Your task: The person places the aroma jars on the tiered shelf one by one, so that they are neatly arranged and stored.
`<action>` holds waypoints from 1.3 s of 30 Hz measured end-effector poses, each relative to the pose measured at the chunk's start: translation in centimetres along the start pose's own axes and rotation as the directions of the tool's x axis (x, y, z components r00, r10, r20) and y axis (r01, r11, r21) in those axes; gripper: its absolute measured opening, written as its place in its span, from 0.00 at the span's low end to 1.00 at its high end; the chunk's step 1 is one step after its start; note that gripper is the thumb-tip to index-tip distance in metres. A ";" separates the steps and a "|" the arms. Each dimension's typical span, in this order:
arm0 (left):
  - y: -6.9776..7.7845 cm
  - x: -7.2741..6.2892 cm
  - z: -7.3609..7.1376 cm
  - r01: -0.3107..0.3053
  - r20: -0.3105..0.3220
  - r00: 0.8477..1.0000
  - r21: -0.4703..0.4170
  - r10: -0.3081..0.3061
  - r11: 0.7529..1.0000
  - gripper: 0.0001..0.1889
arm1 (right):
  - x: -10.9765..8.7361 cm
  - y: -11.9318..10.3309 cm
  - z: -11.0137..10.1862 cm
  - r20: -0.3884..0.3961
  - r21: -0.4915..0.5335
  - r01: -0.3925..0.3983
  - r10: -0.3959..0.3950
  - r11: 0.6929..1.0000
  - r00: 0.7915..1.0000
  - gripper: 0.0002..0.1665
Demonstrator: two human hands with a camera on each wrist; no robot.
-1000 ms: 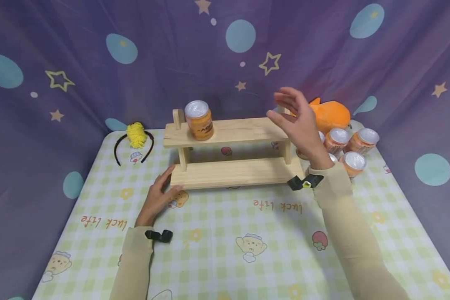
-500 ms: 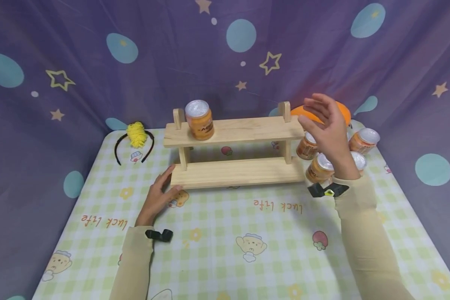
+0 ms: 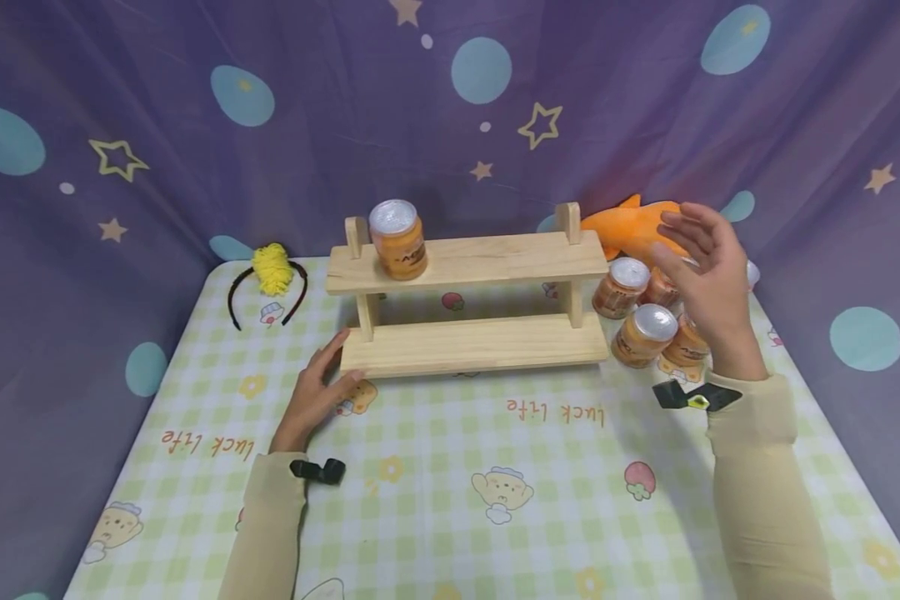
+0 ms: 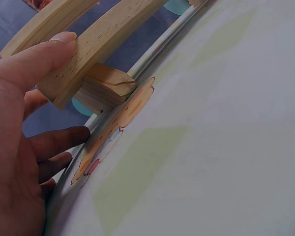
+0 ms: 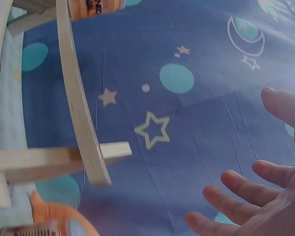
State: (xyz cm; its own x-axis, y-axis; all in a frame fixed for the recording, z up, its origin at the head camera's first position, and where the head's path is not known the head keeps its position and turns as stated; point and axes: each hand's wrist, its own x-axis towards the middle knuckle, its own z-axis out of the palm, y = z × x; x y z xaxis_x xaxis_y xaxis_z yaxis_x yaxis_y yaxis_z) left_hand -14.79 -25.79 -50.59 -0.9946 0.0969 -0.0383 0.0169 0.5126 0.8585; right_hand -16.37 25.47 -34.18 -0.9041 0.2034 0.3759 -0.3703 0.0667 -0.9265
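Note:
A two-tier wooden shelf [image 3: 465,346] stands mid-table, with one orange jar [image 3: 399,240] upright at the left of its upper board. My left hand [image 3: 317,396] holds the left end of the lower board; in the left wrist view the thumb [image 4: 49,54] lies on the board's edge and a finger shows behind it. My right hand [image 3: 708,279] is in the air over the jars at the right, fingers spread and nothing in them. Several orange jars with silvery lids cluster there, among them a front jar [image 3: 645,336] and a rear jar [image 3: 621,287]; the hand hides part of the group.
An orange plush toy [image 3: 630,229] lies behind the jars, against the purple curtain [image 3: 307,125]. To the left of the shelf is a black headband with a yellow pompom [image 3: 272,271]. A checked cloth [image 3: 435,467] covers the table.
My right hand has moved right and slightly down, from over the shelf's right end to above the jars. The left hand, shelf and upper jar stay in place.

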 end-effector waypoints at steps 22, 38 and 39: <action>-0.1 -0.1 0.0 0.013 0.001 1.000 -0.017 -0.013 1.000 0.41 | -1.6 3.9 -7.1 -0.246 -0.270 -0.150 0.083 0.951 0.966 0.30; 1.6 -0.5 -0.2 0.016 0.014 1.000 -0.020 -0.016 1.000 0.41 | -3.2 7.2 -9.4 -0.282 -0.521 -0.362 0.244 0.773 0.928 0.37; 2.1 -0.6 -0.2 0.018 0.016 1.000 -0.023 -0.018 1.000 0.40 | -3.3 7.4 -9.4 -0.280 -0.525 -0.365 0.249 0.769 0.927 0.37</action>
State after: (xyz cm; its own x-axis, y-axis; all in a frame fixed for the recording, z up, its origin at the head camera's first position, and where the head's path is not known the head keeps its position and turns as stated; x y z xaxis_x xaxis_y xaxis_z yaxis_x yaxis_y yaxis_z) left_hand -14.17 -24.96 -48.61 -0.9929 0.1015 -0.0618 -0.0036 0.4941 0.8694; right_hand -14.11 34.47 -42.38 -0.8705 0.4789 0.1135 0.1576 0.4897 -0.8576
